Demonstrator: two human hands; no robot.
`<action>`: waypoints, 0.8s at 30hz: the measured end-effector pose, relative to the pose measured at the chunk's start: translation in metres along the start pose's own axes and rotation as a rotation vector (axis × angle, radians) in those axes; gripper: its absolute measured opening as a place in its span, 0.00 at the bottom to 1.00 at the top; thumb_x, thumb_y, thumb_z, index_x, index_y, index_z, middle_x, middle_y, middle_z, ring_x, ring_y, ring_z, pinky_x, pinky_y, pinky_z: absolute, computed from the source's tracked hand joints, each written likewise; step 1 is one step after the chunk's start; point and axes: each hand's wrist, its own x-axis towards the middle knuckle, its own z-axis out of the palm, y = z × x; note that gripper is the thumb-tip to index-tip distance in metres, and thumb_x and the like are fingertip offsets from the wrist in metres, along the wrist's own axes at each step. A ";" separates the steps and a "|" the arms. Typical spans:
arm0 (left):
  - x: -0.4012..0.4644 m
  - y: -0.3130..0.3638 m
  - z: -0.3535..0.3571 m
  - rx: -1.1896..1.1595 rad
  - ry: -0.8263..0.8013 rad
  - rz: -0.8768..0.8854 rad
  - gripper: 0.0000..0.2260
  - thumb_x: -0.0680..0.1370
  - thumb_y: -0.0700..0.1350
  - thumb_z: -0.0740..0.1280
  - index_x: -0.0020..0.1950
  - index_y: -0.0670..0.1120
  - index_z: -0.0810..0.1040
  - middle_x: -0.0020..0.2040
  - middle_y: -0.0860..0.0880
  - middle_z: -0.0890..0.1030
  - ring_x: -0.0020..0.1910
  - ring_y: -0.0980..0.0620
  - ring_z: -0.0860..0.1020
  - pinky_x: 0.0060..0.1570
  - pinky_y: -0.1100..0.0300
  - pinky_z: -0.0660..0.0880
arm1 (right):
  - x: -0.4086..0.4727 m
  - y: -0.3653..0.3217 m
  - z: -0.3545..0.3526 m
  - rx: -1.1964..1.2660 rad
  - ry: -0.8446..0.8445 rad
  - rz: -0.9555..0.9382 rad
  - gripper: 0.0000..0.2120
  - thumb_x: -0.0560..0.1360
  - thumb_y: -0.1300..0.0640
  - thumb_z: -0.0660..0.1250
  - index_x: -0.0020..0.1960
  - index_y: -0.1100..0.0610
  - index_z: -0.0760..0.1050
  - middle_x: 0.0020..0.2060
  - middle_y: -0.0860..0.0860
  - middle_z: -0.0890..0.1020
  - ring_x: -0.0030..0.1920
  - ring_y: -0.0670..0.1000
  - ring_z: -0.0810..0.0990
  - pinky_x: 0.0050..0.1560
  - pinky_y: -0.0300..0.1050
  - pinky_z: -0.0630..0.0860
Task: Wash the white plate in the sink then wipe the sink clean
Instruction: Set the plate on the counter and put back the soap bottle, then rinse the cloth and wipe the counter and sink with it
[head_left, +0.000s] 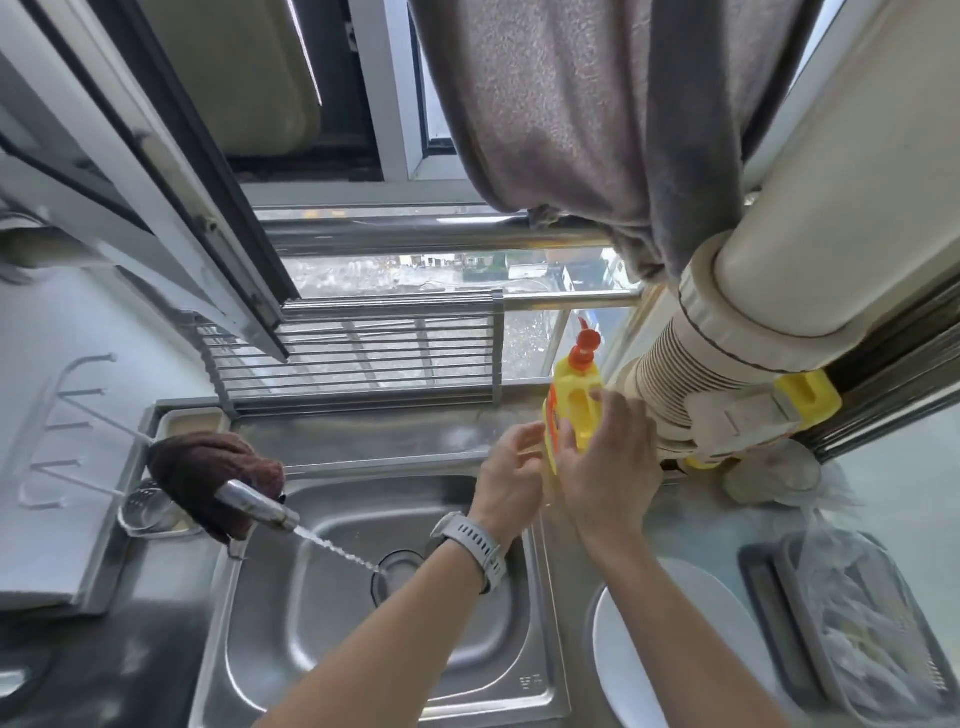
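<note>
The white plate lies on the counter right of the steel sink, partly hidden under my right forearm. A thin stream of water runs from the faucet toward the drain. A brown cloth is draped over the faucet. At the sink's back right corner stands a yellow soap bottle with an orange pump. My right hand grips the bottle's body. My left hand, with a watch on its wrist, is held cupped and relaxed just beside the bottle's lower left.
A metal drying rack stands behind the sink by the window. A wide cream duct crosses above the right counter. A grey tray with a plastic bag sits far right. A grey towel hangs overhead.
</note>
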 end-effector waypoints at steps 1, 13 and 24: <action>-0.005 -0.013 -0.010 0.026 0.038 -0.026 0.18 0.78 0.33 0.62 0.61 0.51 0.79 0.57 0.56 0.83 0.59 0.57 0.81 0.64 0.56 0.78 | -0.016 -0.002 0.003 0.045 -0.009 -0.040 0.17 0.72 0.53 0.75 0.57 0.56 0.76 0.49 0.53 0.79 0.49 0.56 0.79 0.42 0.49 0.77; -0.078 -0.206 -0.137 0.202 0.311 -0.435 0.10 0.77 0.37 0.69 0.47 0.53 0.84 0.45 0.53 0.87 0.49 0.52 0.84 0.58 0.55 0.79 | -0.170 0.010 0.206 -0.198 -1.051 0.055 0.28 0.77 0.44 0.68 0.72 0.56 0.69 0.65 0.56 0.76 0.66 0.57 0.76 0.61 0.52 0.76; -0.078 -0.242 -0.177 0.109 0.423 -0.402 0.13 0.78 0.36 0.71 0.45 0.55 0.85 0.42 0.56 0.88 0.48 0.48 0.85 0.55 0.48 0.78 | -0.179 0.002 0.242 -0.289 -0.946 -0.014 0.33 0.73 0.52 0.74 0.73 0.57 0.65 0.66 0.58 0.75 0.65 0.59 0.75 0.60 0.52 0.78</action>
